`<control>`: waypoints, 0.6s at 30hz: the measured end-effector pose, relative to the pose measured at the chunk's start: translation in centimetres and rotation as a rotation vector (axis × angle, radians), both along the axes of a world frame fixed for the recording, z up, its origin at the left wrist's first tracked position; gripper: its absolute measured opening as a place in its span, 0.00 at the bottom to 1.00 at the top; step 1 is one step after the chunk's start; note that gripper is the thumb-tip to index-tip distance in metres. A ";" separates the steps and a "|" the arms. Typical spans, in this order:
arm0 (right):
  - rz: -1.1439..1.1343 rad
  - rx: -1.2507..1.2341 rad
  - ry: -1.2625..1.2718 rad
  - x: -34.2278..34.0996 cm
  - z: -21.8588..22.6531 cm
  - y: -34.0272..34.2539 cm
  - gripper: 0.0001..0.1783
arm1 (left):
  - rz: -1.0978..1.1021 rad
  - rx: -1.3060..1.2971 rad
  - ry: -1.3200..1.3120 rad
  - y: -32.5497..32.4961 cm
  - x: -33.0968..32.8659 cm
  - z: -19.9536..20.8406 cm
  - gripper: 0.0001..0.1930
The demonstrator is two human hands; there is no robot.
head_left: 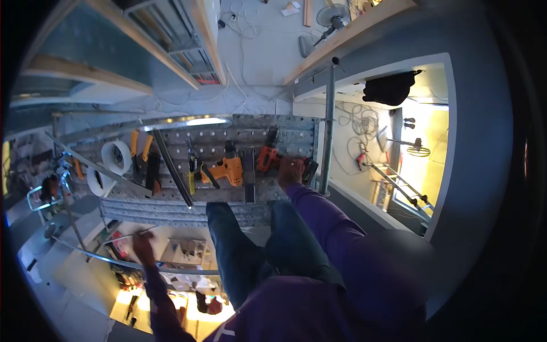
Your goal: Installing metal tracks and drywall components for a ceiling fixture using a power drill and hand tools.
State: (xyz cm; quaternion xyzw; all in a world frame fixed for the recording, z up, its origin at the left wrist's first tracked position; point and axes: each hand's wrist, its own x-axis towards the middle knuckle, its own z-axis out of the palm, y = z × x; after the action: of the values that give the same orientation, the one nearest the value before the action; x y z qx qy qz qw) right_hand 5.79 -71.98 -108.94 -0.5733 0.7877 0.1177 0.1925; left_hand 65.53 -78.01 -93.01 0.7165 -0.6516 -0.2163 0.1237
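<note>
My right hand is closed round the handle of a red cordless drill, which lies on a perforated metal scaffold platform. A yellow cordless drill lies to its left, with a dark metal channel piece between the two. My left hand is out over the platform's near left side, close to a curved metal rail. It is blurred, and I cannot make out its fingers.
Yellow-handled tools, pliers, a long dark strip and white tubs lie along the platform. A scaffold post rises at its right end. Tangled cables and a ladder show through the wall opening.
</note>
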 end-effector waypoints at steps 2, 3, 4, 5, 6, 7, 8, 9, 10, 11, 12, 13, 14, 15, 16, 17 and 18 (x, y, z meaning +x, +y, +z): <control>-0.151 0.124 -0.061 0.2 0.1 -0.8 0.32 | -0.057 0.301 0.067 12.0 -3.7 3.1 0.11; -0.150 0.097 -0.076 0.1 0.6 -1.2 0.32 | 0.234 0.515 0.170 18.1 -5.6 3.8 0.11; -0.120 0.126 -0.178 0.6 1.6 -2.0 0.31 | 0.010 0.400 0.043 24.3 -6.2 4.4 0.09; -0.150 0.169 -0.216 -2.5 1.7 -1.1 0.31 | 0.293 0.590 0.314 23.7 -14.1 6.8 0.06; -0.149 0.147 -0.221 -3.2 2.8 -1.3 0.31 | 0.539 0.719 0.386 24.9 -18.4 9.5 0.08; -0.137 0.126 -0.333 -2.8 4.6 -1.8 0.32 | 0.417 0.598 0.248 28.5 -19.5 9.7 0.08; -0.140 0.109 -0.424 -3.4 6.3 -2.1 0.32 | 0.279 0.490 0.122 31.1 -20.6 9.1 0.07; -0.130 0.092 -0.415 -3.9 8.4 -2.3 0.32 | 0.333 0.461 0.072 31.2 -22.9 9.6 0.07; -0.222 0.142 -0.479 -4.8 11.0 -2.5 0.32 | 0.382 0.432 0.030 29.9 -25.7 10.9 0.06; -0.322 0.188 -0.537 -5.9 13.2 -2.3 0.31 | 0.445 0.579 -0.014 27.8 -27.9 12.3 0.06; -0.323 0.150 -0.541 -6.8 15.0 -1.5 0.29 | 0.438 0.563 0.014 27.5 -28.4 12.2 0.06; -0.328 0.108 -0.538 -7.7 16.5 -0.3 0.27 | 0.388 0.618 -0.016 27.4 -28.8 11.7 0.06; -0.329 0.017 -0.560 -8.2 17.1 0.9 0.25 | 0.331 0.670 -0.045 27.2 -29.0 10.8 0.06; -0.326 -0.020 -0.553 -8.3 18.5 2.2 0.26 | 0.291 0.746 0.002 27.3 -28.7 9.3 0.09; -0.293 -0.101 -0.578 -9.1 17.6 4.2 0.26 | 0.240 0.727 0.042 27.0 -28.7 8.5 0.09; -0.381 -0.136 -0.740 -8.7 18.4 5.3 0.26 | 0.123 0.734 0.028 26.8 -28.2 7.7 0.08; -0.446 -0.106 -0.804 -7.8 20.6 6.0 0.27 | 0.019 0.728 0.013 27.3 -27.7 6.3 0.08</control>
State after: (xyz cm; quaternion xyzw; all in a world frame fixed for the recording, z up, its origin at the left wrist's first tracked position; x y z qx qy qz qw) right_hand -1.99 -65.96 -88.33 -0.3991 0.7595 -0.1989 0.4736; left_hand 37.87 -50.74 -86.69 0.7181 -0.5244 -0.4375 -0.1335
